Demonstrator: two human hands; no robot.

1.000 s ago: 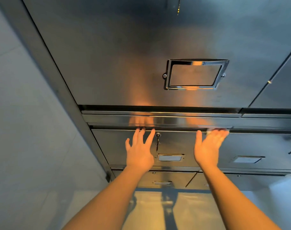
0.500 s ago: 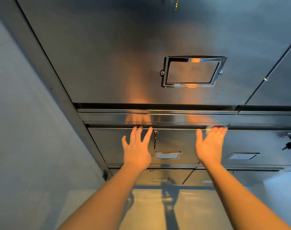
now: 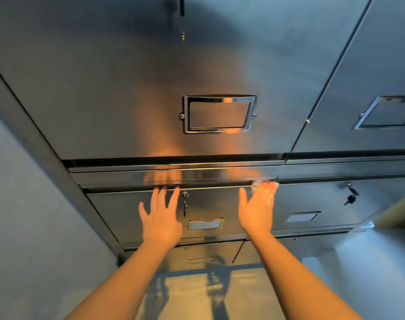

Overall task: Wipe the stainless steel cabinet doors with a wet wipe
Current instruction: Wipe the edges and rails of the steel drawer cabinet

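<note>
Head view shows you leaning over a bank of stainless steel cabinet doors, with both arms stretched out to the drawer row below the tall upper door [image 3: 127,88]. Your right hand [image 3: 257,209] presses the wet wipe [image 3: 254,184] against the top edge of the left drawer front [image 3: 220,204], near its right end; only a small pale corner of the wipe peeks out past your fingertips, which are blurred, so I cannot say how much of the wipe lies under the palm. The fingers look straight and close together, flat on the wipe, not curled round it. Your left hand [image 3: 161,220] lies flat on the same drawer front with fingers spread, just left of the key [image 3: 185,202] hanging in its lock, bracing and holding nothing. As for progress, my judgement is that you are partway through: the wipe sits at the upper lip of this drawer, so the strip along the top seems to be the part in hand. The steel gives no clear sign of wet streaks, so I cannot tell which panels are already done. Probably left are the rest of this drawer face round the label holder [image 3: 205,225], the neighbouring drawer [image 3: 324,204] to the right, the lower row [image 3: 197,255], and perhaps the upper doors.
</note>
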